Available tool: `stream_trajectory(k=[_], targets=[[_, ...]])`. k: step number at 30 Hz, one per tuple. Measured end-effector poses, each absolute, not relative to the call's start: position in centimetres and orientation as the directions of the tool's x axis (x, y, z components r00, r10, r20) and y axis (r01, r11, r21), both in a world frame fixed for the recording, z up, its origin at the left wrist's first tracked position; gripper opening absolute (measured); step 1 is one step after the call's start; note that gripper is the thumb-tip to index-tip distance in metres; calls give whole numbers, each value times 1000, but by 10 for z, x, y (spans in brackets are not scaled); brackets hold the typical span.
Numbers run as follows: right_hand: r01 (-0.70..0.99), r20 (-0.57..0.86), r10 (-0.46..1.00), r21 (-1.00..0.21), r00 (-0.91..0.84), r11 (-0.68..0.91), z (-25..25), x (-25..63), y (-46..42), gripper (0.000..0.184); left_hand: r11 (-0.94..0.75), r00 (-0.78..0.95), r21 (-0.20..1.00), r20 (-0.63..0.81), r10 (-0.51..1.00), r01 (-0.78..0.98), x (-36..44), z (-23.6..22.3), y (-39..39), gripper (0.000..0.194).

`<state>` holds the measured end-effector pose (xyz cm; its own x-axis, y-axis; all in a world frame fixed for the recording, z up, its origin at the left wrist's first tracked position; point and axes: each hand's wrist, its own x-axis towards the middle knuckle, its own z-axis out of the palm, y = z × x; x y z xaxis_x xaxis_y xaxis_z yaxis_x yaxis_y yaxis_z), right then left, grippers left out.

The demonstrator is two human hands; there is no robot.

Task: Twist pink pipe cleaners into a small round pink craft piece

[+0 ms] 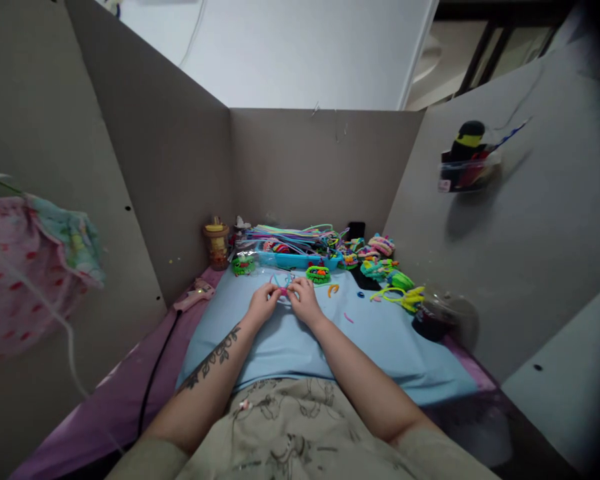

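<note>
My left hand (265, 301) and my right hand (303, 299) meet above the light-blue cloth (285, 340). Both have their fingers pinched on a small pink pipe-cleaner piece (283, 292), with thin pastel strands sticking up behind it. Its exact shape is partly hidden by my fingers. Just beyond my right hand lies a green fuzzy coiled piece (319, 274) with an orange and dark centre. Loose bits lie to the right: an orange curl (333, 290), a short pink strip (349, 318) and a small blue ring (361, 295).
A blue tray (305, 261) heaped with pipe cleaners (300, 235) stands at the back. Colourful fuzzy pieces (380, 247) pile up at right, near a dark container (433, 323). At left are a pink corded glue gun (196, 293) and a brown jar (217, 245). Grey panels enclose the table.
</note>
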<state>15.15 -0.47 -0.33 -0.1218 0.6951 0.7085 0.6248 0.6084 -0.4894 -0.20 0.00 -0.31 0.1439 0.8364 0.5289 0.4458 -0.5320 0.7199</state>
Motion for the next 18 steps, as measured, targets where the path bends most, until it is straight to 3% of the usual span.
stream_trajectory(k=[9,14,18], targets=[[583,678,734,-617,52,528,-1,153,-3,14,-503,-60,752,578,814,427,-1,2,-6,14],[583,683,729,-614,53,532,-1,151,-4,10,-455,-47,823,498,866,341,1,4,-11,37],[592,696,718,-581,7,558,-2,148,-6,6,-452,-13,856,470,882,251,3,5,-11,41]])
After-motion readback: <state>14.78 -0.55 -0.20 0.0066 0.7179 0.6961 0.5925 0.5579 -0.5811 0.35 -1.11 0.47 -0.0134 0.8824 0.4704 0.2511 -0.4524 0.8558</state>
